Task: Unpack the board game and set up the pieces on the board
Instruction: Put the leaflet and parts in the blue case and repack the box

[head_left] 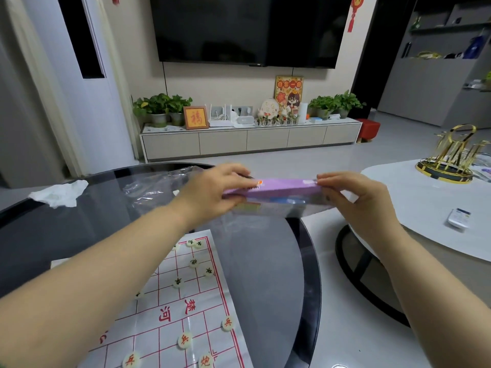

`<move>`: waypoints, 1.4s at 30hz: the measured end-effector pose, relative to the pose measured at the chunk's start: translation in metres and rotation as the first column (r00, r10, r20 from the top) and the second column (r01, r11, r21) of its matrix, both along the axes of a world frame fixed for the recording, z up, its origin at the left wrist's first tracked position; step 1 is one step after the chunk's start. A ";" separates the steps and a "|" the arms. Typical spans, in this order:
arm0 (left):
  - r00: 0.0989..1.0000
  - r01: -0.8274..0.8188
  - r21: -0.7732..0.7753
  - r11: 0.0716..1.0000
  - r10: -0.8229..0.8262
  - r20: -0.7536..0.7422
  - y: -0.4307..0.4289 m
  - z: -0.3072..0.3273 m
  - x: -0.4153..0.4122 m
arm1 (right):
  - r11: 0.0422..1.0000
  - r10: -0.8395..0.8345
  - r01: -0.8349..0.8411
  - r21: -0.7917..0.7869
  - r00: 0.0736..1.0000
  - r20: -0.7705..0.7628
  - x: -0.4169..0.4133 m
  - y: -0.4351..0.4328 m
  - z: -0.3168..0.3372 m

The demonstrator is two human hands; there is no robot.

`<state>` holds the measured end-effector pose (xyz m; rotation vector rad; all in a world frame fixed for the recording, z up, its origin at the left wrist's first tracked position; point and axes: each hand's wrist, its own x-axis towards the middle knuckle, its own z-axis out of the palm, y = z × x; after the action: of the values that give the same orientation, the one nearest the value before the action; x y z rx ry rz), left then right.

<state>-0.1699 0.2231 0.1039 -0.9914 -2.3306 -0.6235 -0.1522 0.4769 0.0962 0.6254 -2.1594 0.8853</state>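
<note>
purple box (pixel 276 189), 12 o'clock, gripped at both ends by left hand (pixel 212 193), right hand (pixel 357 199) | paper board (pixel 198 329), 7 o'clock, bearing round pieces (pixel 184 340) | tissue (pixel 59 193), 10 o'clock

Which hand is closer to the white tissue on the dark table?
Left. The left hand grips the left end of the box, with the tissue off to its left. The right hand grips the other end, farther away.
</note>
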 end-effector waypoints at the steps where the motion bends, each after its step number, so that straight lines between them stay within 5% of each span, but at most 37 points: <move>1: 0.998 -0.005 -0.055 0.998 0.001 -0.070 -0.001 -0.008 0.000 | 0.999 -0.015 0.015 0.036 1.000 -0.007 0.001 -0.001 -0.004; 4: 0.990 -0.017 -0.087 0.996 0.004 -0.138 -0.001 -0.017 0.003 | 0.993 -0.039 0.040 0.107 0.999 -0.019 0.004 -0.001 -0.008; 11: 0.988 0.058 0.029 0.998 -0.053 -0.148 0.003 0.012 0.000 | 0.997 -0.074 0.074 -0.011 0.997 0.030 0.005 -0.002 0.021; 16: 0.982 -0.017 0.357 0.934 -0.052 0.182 0.011 0.043 0.001 | 0.973 0.043 0.020 -0.231 0.964 0.264 0.000 -0.006 0.052; 20: 0.928 -0.068 0.475 0.877 -0.119 0.353 0.013 0.049 -0.007 | 0.944 0.109 0.002 -0.330 0.942 0.317 -0.008 -0.010 0.055; 33: 0.920 -0.090 0.529 0.844 -0.133 0.370 0.016 0.038 -0.029 | 0.938 0.067 0.058 -0.342 0.937 0.342 -0.026 -0.018 0.055; 42: 0.842 -0.123 0.672 0.730 -0.281 0.460 0.020 0.044 -0.034 | 0.959 0.032 0.063 -0.275 0.944 0.330 -0.031 -0.020 0.057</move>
<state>-0.2039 0.2435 0.1479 -0.5971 -2.1586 -1.8494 -0.1836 0.4569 0.1535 0.3316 -2.2619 1.3413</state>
